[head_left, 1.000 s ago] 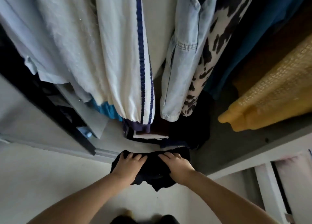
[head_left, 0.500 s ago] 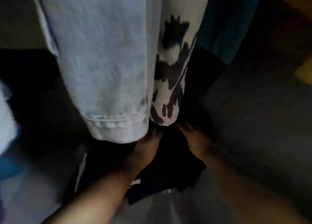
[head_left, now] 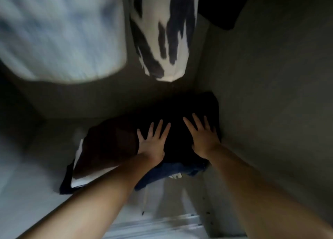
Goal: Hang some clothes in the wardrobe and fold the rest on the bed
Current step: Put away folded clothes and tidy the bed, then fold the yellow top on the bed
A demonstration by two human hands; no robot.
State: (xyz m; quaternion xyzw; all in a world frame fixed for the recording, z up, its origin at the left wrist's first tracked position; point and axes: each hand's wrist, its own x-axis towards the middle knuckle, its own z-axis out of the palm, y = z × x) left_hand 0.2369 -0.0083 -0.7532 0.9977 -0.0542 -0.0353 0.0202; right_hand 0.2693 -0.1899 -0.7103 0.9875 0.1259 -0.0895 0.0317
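Since the frame half a second back, both hands have come out from under the hanging hems and flattened on top of the dark garment, which now lies on the pile on the wardrobe floor instead of being bunched between the fingers.

The wardrobe (head_left: 270, 76) fills the view, its grey right wall and back panel meeting in a dim corner. From above hang the pale denim sleeve (head_left: 59, 35), badly blurred, and just beside it to the right the cow-print garment (head_left: 162, 31), white with dark patches; their hems end well above the pile. A black item (head_left: 221, 6) hangs in the upper right, too dark to make out.

On the floor, pushed into the right corner against the wall, sits the pile (head_left: 100, 148) of folded clothes. Its top layer is the dark garment (head_left: 180, 112); under it a brownish piece shows on the left, with a white layer and a blue edge at the near side, though the gloom makes the layers hard to separate.

The left hand (head_left: 152, 141) lies palm down on the dark garment, fingers straight and spread, gripping nothing. The right hand (head_left: 202, 136) lies the same way just beside it, near the wall, fingers straight and fanned, released. Both bare forearms reach in from the bottom edge.
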